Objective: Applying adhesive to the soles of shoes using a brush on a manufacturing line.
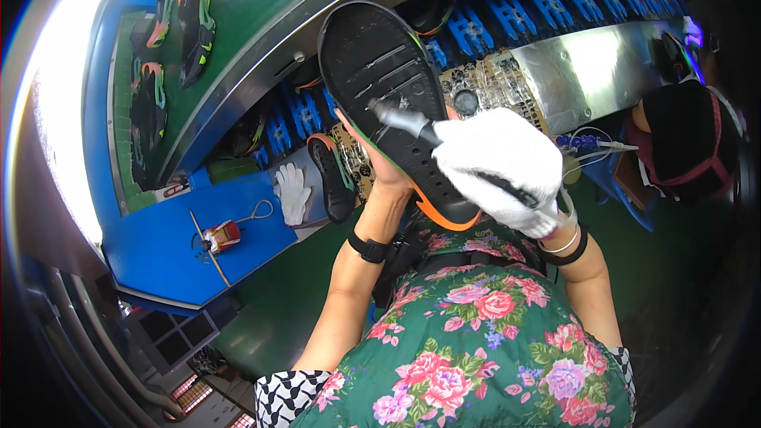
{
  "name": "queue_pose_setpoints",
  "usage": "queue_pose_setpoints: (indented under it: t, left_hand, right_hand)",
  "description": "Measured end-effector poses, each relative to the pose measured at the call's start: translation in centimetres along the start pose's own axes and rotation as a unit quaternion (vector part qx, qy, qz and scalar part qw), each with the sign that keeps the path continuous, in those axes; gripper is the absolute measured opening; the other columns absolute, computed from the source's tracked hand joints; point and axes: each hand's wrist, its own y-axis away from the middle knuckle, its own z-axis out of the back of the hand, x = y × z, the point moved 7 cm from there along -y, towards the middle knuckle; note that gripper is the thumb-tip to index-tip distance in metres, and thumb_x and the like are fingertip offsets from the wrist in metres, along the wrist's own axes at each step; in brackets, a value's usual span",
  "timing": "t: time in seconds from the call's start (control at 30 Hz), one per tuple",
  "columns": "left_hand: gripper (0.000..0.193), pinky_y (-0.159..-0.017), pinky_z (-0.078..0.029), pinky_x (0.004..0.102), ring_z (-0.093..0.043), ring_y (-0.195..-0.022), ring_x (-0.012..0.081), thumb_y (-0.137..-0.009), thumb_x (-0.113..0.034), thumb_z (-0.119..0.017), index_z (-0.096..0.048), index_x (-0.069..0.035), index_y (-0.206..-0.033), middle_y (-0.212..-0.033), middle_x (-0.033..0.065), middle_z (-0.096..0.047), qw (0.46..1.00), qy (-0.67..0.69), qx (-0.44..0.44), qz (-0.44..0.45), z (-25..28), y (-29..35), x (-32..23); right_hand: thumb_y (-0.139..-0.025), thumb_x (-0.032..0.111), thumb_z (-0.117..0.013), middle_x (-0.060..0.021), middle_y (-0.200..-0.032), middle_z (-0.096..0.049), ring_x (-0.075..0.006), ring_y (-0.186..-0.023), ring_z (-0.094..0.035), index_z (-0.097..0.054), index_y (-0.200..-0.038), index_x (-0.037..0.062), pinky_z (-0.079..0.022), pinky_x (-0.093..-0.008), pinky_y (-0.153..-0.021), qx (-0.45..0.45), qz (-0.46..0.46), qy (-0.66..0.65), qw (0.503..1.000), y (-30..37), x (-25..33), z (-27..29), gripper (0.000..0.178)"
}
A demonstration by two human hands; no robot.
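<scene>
My left hand (386,173) is bare and holds a black shoe sole (390,87) with an orange and green edge, tread side facing me, raised above the bench. My right hand (503,166) wears a white cotton glove and grips a small brush (404,120) with a dark handle. The pale bristle tip touches the middle of the sole's tread. A dark band sits on each of my wrists.
Another black and orange sole (333,176) and a spare white glove (292,192) lie on the bench. A blue table (170,242) carries a small red tool (222,235). Several soles (194,32) ride a green conveyor. A person in a dark cap (686,139) sits at right.
</scene>
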Motion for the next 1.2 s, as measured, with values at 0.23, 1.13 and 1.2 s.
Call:
queue_pose_setpoints:
  t: [0.23,1.13,1.2]
  left_hand:
    - [0.132,-0.087,-0.055,0.0442,-0.061,-0.109,0.0349,-0.054,-0.106,-0.042,-0.051,0.008,-0.119,-0.107,0.0213,-0.061,0.983,-0.012,0.157,0.099,-1.9,-1.0,-0.1]
    - [0.131,-0.070,-0.058,0.0481,-0.067,-0.085,0.0372,-0.055,-0.107,-0.030,-0.058,0.000,-0.124,-0.103,0.0251,-0.064,0.987,-0.053,0.143,-0.056,-2.6,-2.6,-4.2]
    - [0.131,-0.070,-0.058,0.0481,-0.067,-0.085,0.0371,-0.055,-0.107,-0.030,-0.058,0.000,-0.124,-0.103,0.0248,-0.065,0.987,-0.073,0.134,-0.054,-2.4,-2.7,-4.2]
  right_hand:
    - [-0.072,0.004,-0.080,-0.0101,-0.102,-0.075,-0.0268,-0.087,-0.071,-0.078,-0.101,0.0082,-0.056,-0.0382,-0.080,0.058,0.009,-0.056,0.997,-0.1,0.6,-1.3,0.029]
    - [-0.072,0.000,-0.080,-0.0116,-0.101,-0.075,-0.0279,-0.087,-0.071,-0.077,-0.099,0.0057,-0.056,-0.0365,-0.074,0.045,0.015,0.020,0.999,2.7,0.6,-2.0,0.028]
    - [-0.072,0.000,-0.080,-0.0115,-0.100,-0.075,-0.0275,-0.087,-0.071,-0.076,-0.099,0.0053,-0.056,-0.0364,-0.074,0.042,0.006,0.003,0.999,2.9,0.7,-2.1,0.027]
